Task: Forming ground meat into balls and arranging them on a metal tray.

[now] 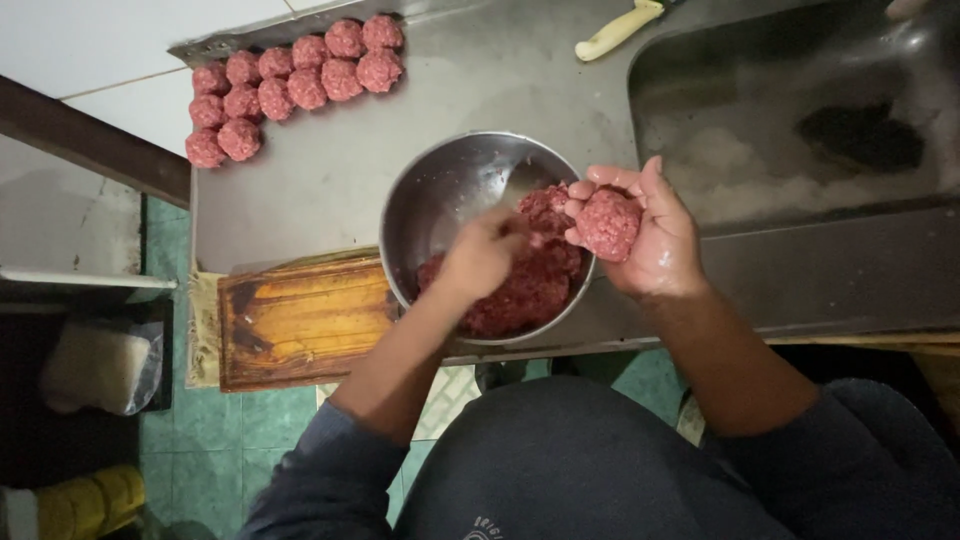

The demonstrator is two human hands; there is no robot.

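Right hand [650, 235] cups a soft, sticky-looking red lump of minced meat [608, 224] over the round steel bowl [440, 195], left hand [485, 250] closed, digging in the mince – best cradled, never squeezed

- On the steel counter [330, 180] in front of you, finished meatballs [295, 85] lie in two touching rows near the far left corner.
- A worn wooden board [300, 320] lies at the counter's near left edge, just beside the bowl's place.
- A pale knife handle [618, 28] rests at the far edge, next to the sink [800, 130] on your right.
- Below, you see green floor tiles [215, 440].
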